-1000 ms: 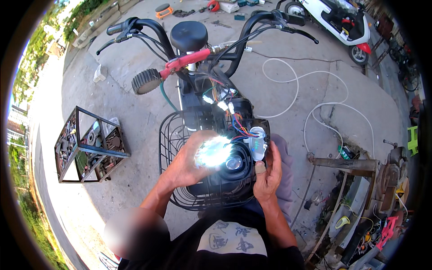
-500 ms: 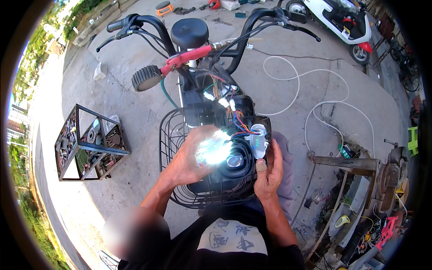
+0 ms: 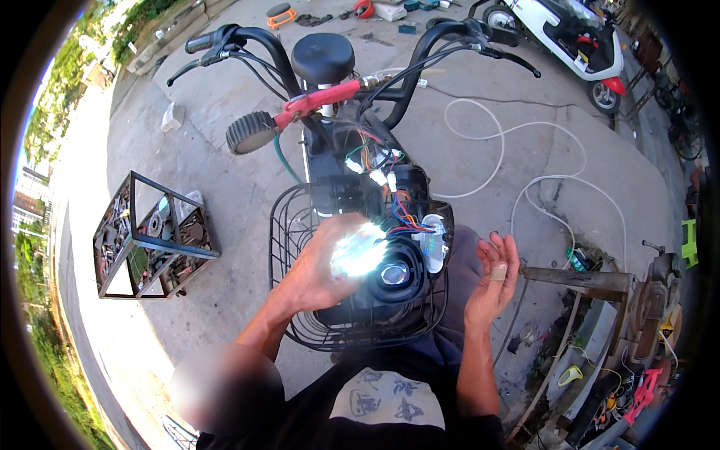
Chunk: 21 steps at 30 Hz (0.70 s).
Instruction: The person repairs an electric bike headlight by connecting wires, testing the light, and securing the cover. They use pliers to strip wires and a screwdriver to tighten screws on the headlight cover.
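Headlight (image 3: 394, 274) work seemingly in hand: left hand (image 3: 321, 261) beside it, glare (image 3: 361, 251) hiding grip, can't tell; right hand (image 3: 491, 291) half-curled, empty, needing inward reach for wires (image 3: 406, 217).

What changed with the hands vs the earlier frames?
Right hand came away from the clear-cased wired part, moving right; it now looks empty. Left hand stayed at the glaring light; wired part still beside the round lamp.
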{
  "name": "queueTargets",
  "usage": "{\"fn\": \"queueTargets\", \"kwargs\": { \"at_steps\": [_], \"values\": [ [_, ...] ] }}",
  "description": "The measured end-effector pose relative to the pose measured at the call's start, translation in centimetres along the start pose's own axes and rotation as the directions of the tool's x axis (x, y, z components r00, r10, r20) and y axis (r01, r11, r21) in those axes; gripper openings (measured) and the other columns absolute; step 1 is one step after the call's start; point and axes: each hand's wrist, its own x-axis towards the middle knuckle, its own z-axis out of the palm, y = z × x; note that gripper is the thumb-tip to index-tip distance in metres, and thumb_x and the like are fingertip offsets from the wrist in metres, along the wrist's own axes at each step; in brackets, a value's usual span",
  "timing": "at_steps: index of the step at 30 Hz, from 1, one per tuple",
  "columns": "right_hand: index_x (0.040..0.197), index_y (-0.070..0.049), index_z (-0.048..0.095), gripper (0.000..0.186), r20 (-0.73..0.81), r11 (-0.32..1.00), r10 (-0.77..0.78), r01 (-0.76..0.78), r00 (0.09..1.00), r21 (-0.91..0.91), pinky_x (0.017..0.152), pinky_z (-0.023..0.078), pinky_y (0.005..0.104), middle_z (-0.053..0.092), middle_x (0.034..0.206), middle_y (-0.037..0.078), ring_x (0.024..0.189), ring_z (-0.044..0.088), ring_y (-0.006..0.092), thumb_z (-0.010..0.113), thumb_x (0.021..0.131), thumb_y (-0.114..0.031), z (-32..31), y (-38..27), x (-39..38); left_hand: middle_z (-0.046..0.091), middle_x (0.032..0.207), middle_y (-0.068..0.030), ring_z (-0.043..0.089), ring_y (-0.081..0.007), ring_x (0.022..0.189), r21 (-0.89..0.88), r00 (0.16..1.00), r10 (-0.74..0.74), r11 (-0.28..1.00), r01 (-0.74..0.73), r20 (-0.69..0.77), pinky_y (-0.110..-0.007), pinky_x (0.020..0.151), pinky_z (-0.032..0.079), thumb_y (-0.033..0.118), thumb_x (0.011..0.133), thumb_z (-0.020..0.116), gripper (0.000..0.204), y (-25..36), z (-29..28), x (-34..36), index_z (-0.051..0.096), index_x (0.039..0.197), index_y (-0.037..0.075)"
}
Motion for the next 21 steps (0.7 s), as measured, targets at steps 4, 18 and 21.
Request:
{"fn": "queueTargets", "kwargs": {
  "at_steps": [4,18,21],
  "values": [
    [0.171,0.001,0.046,0.063,-0.019,0.929,0.059,-0.062,0.998,-0.366,0.123,0.049,0.0458,0.062,0.161,0.021,0.142,0.064,0.0318,0.064,0.118,-0.027,-2.7,4.7,0.5,0.059,0.154,-0.0196,0.058,-0.0389,0.146,-0.007,1.000,-0.009,1.000,0.009,0.013,-0.049,0.125,0.045,0.006,0.076,0.082,0.073,0.4,0.0,0.2,0.059,0.146,0.007],
    [0.167,0.003,0.048,0.080,0.257,0.287,0.213,0.191,0.943,-0.939,0.120,0.050,0.0544,0.053,0.168,0.030,0.146,0.059,0.0500,0.076,0.103,-0.036,-1.6,10.0,2.3,0.059,0.154,-0.0207,0.058,-0.0389,0.146,-0.006,1.000,-0.011,1.000,0.011,0.002,-0.049,0.123,0.047,0.008,0.076,0.082,0.072,0.3,-0.2,0.1,0.060,0.145,0.006],
    [0.161,0.003,0.053,0.078,0.226,0.251,0.320,0.148,0.920,-0.957,0.114,0.055,0.0548,0.058,0.161,0.030,0.137,0.065,0.0502,0.077,0.102,-0.041,-0.5,10.0,4.0,0.059,0.153,-0.0208,0.058,-0.0390,0.146,0.005,1.000,-0.011,1.000,0.011,0.000,-0.049,0.123,0.047,0.008,0.077,0.082,0.072,0.4,-0.1,0.1,0.060,0.145,0.006]
  ]
}}
